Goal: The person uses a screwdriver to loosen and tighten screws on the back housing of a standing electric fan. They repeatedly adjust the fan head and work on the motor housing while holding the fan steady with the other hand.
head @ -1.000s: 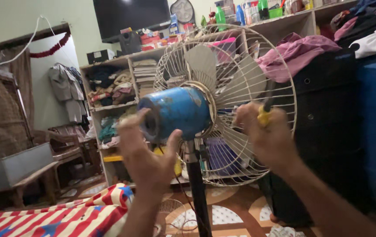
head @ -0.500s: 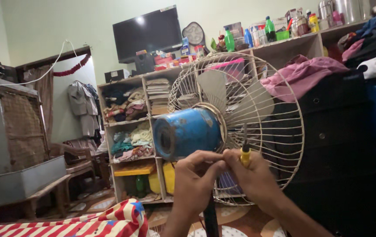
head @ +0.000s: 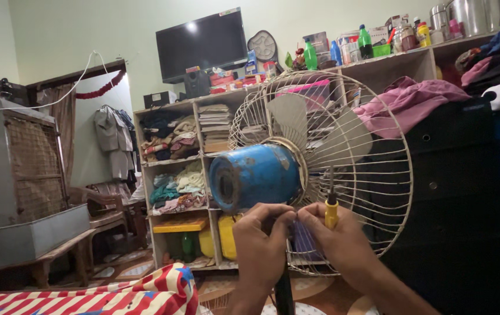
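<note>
A pedestal fan stands in front of me, seen from behind: a blue motor housing (head: 255,176) and a round wire cage (head: 358,175) with pale blades inside. My left hand (head: 260,245) is under the motor housing, fingers pinched together at the fan's neck. My right hand (head: 338,240) touches the left one there and holds a screwdriver (head: 331,205) with a yellow handle, its shaft pointing up along the back of the cage. The black fan pole (head: 283,294) runs down between my forearms.
An open shelf unit (head: 177,175) holds folded clothes and books; a television (head: 201,44) hangs above it. A big grey cooler (head: 13,175) on a wooden bench stands at the left. Black and blue cabinets (head: 466,192) are at the right. A striped cloth (head: 115,294) lies below.
My hands came down from the sides of the motor housing and met under it. The view has shifted, so the fan now sits more to the right.
</note>
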